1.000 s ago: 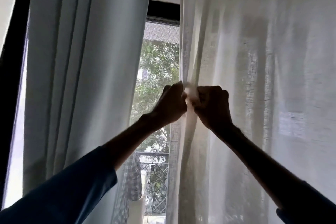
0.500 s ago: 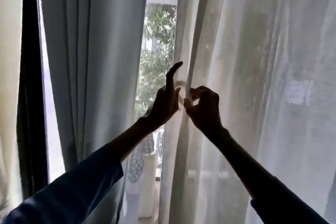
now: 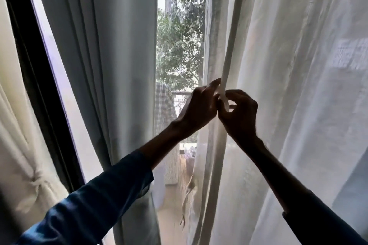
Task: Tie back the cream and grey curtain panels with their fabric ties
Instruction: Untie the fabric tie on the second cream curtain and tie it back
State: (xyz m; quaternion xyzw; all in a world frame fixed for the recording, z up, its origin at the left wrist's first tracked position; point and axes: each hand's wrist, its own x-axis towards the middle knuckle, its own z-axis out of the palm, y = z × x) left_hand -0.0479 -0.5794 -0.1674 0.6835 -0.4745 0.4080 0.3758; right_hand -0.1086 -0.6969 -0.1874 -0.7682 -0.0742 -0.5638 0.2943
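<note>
between the two hands, a narrow cream fabric tie [image 3: 229, 53] is pinched at the edge of the sheer cream curtain panel [image 3: 302, 89].
the left hand [image 3: 199, 109] curls its fingers onto the strip from its side; the right hand [image 3: 240, 114] pinches a small loop of it between thumb and fingers, and the two hands touch. the strip runs straight up above them. left of the left hand hangs the heavy grey curtain panel [image 3: 111, 61]; further left, past a black window frame [image 3: 37, 77], another cream curtain [image 3: 22, 157] is knotted.
</note>
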